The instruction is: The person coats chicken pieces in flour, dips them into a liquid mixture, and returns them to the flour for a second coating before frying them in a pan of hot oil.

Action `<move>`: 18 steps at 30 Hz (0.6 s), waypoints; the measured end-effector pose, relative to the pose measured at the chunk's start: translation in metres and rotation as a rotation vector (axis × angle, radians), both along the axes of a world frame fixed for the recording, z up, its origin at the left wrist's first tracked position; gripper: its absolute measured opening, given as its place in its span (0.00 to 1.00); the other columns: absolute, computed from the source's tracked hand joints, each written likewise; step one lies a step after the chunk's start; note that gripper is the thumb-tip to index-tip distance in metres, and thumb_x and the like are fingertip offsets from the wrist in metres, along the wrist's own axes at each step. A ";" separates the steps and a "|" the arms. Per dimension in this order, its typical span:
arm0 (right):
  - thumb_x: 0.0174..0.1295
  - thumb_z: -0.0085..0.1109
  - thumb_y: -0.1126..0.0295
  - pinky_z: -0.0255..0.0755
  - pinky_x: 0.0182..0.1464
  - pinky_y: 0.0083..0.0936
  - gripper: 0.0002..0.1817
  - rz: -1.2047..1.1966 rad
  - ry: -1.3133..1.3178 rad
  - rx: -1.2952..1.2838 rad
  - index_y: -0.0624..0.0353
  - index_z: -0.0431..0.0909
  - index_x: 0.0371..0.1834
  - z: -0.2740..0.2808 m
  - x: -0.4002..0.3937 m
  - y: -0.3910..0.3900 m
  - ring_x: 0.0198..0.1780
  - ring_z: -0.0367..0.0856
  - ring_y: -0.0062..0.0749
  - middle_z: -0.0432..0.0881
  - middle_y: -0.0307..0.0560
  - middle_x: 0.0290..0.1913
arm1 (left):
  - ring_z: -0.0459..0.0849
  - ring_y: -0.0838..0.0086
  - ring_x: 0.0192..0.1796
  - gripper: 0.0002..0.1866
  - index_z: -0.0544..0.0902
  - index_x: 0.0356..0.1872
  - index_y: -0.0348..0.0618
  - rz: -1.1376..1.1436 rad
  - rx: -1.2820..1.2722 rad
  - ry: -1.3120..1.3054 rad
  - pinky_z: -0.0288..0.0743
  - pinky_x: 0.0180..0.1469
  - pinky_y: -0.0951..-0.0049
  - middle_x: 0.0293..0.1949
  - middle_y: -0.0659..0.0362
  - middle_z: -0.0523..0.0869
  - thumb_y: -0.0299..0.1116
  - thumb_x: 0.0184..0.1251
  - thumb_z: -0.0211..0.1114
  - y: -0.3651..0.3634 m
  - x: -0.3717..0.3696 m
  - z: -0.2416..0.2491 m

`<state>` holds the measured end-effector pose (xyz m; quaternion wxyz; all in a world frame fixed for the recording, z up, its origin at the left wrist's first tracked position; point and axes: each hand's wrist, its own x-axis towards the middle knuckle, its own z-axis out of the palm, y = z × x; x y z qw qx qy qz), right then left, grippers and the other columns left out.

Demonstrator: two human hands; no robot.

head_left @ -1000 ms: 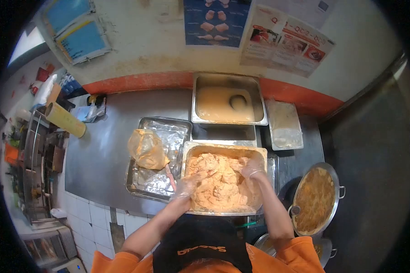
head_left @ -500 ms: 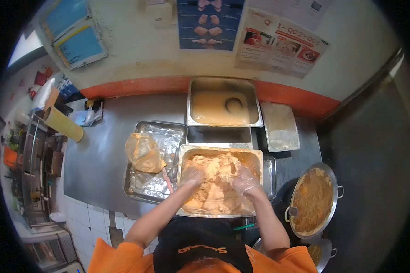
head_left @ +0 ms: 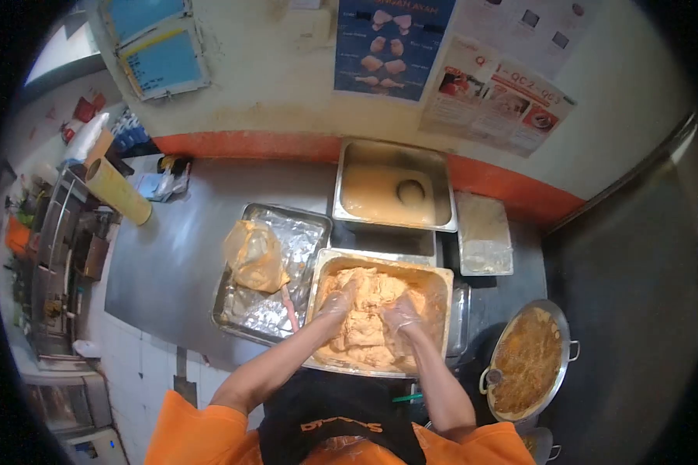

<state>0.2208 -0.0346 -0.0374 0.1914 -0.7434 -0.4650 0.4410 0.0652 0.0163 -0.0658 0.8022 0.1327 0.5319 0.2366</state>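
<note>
A deep metal pan [head_left: 450, 325] in front of my body holds lumpy, orange-tinted flour with coated pieces [head_left: 364, 329] in it. My left hand [head_left: 336, 304], in a clear plastic glove, is down in the pan's left side, its fingers curled against the coated pieces. Opposite it, my right hand [head_left: 401, 314], gloved the same way, closes on the coated pieces at the right. Flour partly hides the fingertips of both hands. What lies under the coating cannot be made out.
Left of the pan, a shallow metal tray [head_left: 236, 314] bears a plastic bag [head_left: 254, 256] smeared orange. Behind stands a deep pan [head_left: 450, 205] of cloudy liquid with a dark ring in it. A lidded container [head_left: 485, 232] and a wide frying pan [head_left: 529, 358] of bubbling oil are at right.
Both hands have shifted within the flour, the right one inward toward the pan's middle. Coated pieces between them are rearranged. The whole view has swung slightly.
</note>
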 end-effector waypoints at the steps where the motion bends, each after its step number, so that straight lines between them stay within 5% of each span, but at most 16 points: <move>1: 0.59 0.65 0.64 0.74 0.58 0.34 0.29 0.046 0.012 -0.072 0.66 0.72 0.62 0.050 -0.005 0.004 0.53 0.82 0.45 0.84 0.56 0.53 | 0.85 0.61 0.50 0.30 0.73 0.62 0.38 -0.017 -0.022 -0.014 0.84 0.50 0.56 0.54 0.49 0.82 0.52 0.70 0.62 -0.001 -0.007 0.013; 2: 0.59 0.67 0.63 0.74 0.59 0.35 0.30 0.089 0.023 -0.148 0.66 0.71 0.62 0.071 -0.004 0.003 0.54 0.82 0.47 0.83 0.57 0.53 | 0.86 0.61 0.48 0.27 0.75 0.61 0.39 -0.038 -0.050 -0.031 0.85 0.49 0.56 0.53 0.49 0.82 0.50 0.71 0.62 -0.006 -0.012 0.017; 3: 0.59 0.68 0.63 0.74 0.58 0.34 0.30 0.068 0.026 -0.100 0.67 0.72 0.62 0.064 0.001 -0.005 0.54 0.82 0.44 0.83 0.56 0.53 | 0.80 0.61 0.56 0.37 0.72 0.63 0.34 -0.046 -0.015 -0.144 0.79 0.53 0.58 0.58 0.46 0.78 0.57 0.65 0.65 -0.013 -0.018 -0.042; 6: 0.58 0.71 0.62 0.75 0.56 0.32 0.30 -0.007 0.069 0.008 0.70 0.75 0.59 0.049 0.034 -0.009 0.52 0.82 0.39 0.84 0.56 0.54 | 0.82 0.62 0.53 0.36 0.71 0.64 0.35 -0.124 0.148 0.229 0.82 0.49 0.56 0.57 0.46 0.79 0.53 0.64 0.67 -0.029 -0.039 -0.068; 8: 0.57 0.73 0.60 0.76 0.55 0.32 0.30 -0.097 0.207 -0.009 0.70 0.76 0.57 0.046 0.055 -0.004 0.50 0.83 0.38 0.84 0.57 0.55 | 0.82 0.62 0.54 0.32 0.71 0.63 0.35 -0.082 0.137 0.090 0.82 0.53 0.55 0.54 0.48 0.80 0.48 0.66 0.67 -0.048 -0.050 0.025; 10: 0.59 0.71 0.53 0.76 0.54 0.33 0.36 0.108 -0.149 -0.332 0.64 0.71 0.65 -0.036 0.079 0.008 0.50 0.83 0.39 0.84 0.56 0.56 | 0.83 0.61 0.53 0.27 0.73 0.60 0.36 0.140 0.068 -0.098 0.82 0.55 0.55 0.48 0.51 0.82 0.46 0.69 0.64 -0.065 -0.045 0.060; 13: 0.58 0.70 0.51 0.76 0.55 0.34 0.39 0.080 -0.155 -0.417 0.59 0.67 0.69 -0.034 0.045 0.024 0.52 0.82 0.40 0.84 0.55 0.54 | 0.82 0.62 0.55 0.32 0.71 0.63 0.38 0.192 -0.031 -0.249 0.81 0.57 0.55 0.52 0.51 0.82 0.53 0.68 0.64 -0.046 -0.035 0.028; 15: 0.56 0.72 0.54 0.75 0.55 0.34 0.40 -0.149 0.186 -0.425 0.60 0.66 0.68 0.030 0.009 0.017 0.54 0.81 0.40 0.83 0.55 0.53 | 0.80 0.63 0.58 0.35 0.70 0.66 0.37 0.070 -0.030 -0.106 0.80 0.55 0.59 0.59 0.50 0.78 0.58 0.70 0.60 -0.041 -0.012 -0.005; 18: 0.54 0.72 0.56 0.75 0.55 0.36 0.34 -0.161 0.191 -0.116 0.63 0.73 0.62 -0.016 0.009 0.001 0.55 0.82 0.42 0.83 0.57 0.54 | 0.80 0.64 0.58 0.36 0.70 0.68 0.43 -0.118 -0.046 0.001 0.80 0.53 0.63 0.62 0.53 0.77 0.61 0.71 0.58 -0.024 0.006 -0.046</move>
